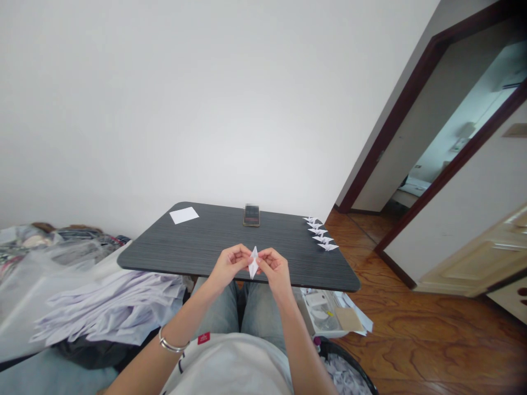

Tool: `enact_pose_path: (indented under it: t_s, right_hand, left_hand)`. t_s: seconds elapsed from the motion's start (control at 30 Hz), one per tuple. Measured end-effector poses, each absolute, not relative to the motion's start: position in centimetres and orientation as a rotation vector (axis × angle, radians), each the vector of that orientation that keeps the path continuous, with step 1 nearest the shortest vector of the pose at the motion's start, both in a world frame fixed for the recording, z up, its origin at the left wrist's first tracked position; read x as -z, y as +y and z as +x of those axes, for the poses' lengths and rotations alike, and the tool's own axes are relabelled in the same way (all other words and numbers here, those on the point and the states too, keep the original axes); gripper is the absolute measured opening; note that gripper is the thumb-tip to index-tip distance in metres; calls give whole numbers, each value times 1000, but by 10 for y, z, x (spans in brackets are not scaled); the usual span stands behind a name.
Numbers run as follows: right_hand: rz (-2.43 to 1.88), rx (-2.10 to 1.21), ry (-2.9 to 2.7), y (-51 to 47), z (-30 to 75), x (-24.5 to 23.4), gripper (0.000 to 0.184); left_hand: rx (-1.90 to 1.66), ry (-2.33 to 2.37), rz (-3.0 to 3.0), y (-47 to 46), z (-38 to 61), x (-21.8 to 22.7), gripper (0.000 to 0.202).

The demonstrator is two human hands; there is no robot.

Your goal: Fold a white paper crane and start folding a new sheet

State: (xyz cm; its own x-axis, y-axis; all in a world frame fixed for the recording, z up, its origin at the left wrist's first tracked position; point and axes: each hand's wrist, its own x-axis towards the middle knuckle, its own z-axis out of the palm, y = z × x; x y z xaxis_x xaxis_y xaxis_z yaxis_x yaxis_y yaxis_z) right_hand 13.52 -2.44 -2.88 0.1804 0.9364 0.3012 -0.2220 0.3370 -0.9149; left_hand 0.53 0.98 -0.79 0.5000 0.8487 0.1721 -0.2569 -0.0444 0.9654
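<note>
A small white folded paper piece (pixel 253 262) is pinched between both my hands above the near edge of a dark grey table (pixel 214 244). My left hand (pixel 229 264) grips its left side with fingers closed. My right hand (pixel 275 267) grips its right side, fingers closed too. The paper stands upright with a pointed top. A silver bracelet is on my left wrist.
Several finished folded paper cranes (pixel 321 234) lie in a row at the table's right edge. A white paper sheet (pixel 184 215) lies at the far left, a phone (pixel 251 215) stands at the back middle. Piled white papers (pixel 111 304) are left, a box (pixel 329 312) and bin lower right.
</note>
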Motion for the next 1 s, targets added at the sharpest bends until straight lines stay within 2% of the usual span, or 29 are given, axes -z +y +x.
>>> enact_pose_path:
  t_s: [0.6,0.87,1.0]
  right_hand:
    - [-859,-931,-1107,-28,137,26,7]
    - [-972,-869,-1172,-30,138,25,19]
    - [-1007,-851,-1239,-29,139,25,18]
  left_hand:
    - [-1077,607,1340,10,7,10,15]
    - [-1224,660,1486,9,7,10,8]
    - [-1218,677,1548,10,7,12,8]
